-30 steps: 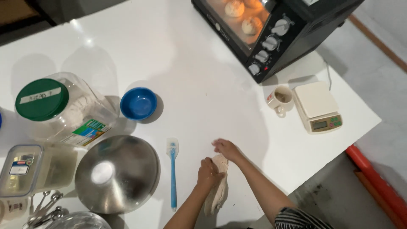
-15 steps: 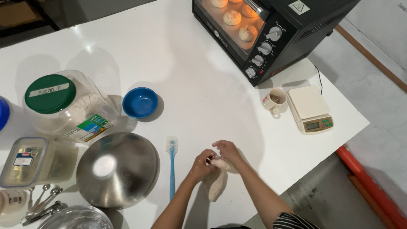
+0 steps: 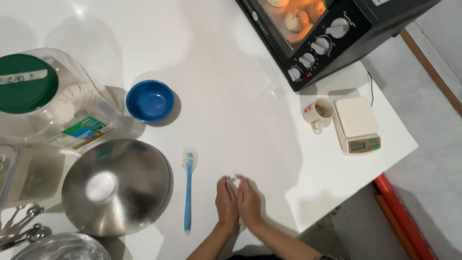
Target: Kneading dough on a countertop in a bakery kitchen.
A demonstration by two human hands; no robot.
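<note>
My left hand (image 3: 225, 203) and my right hand (image 3: 250, 202) are pressed palm to palm over the white table (image 3: 231, 96), near its front edge. A piece of pale dough (image 3: 234, 180) is squeezed between them. Only a small white bit of it shows at the fingertips; the rest is hidden by my palms. A blue spatula with a white blade (image 3: 188, 192) lies on the table just left of my left hand, apart from it.
An upturned steel bowl (image 3: 115, 185) sits left of the spatula. Behind it stand a small blue bowl (image 3: 150, 101) and a clear jar with a green lid (image 3: 43, 101). A black toaster oven (image 3: 313, 33), a mug (image 3: 320, 113) and a kitchen scale (image 3: 357, 124) are at the right. Measuring spoons (image 3: 19, 226) lie front left.
The dough hung out below my hands on the table before; now my palms have closed flat around it. The view has moved closer to the table.
</note>
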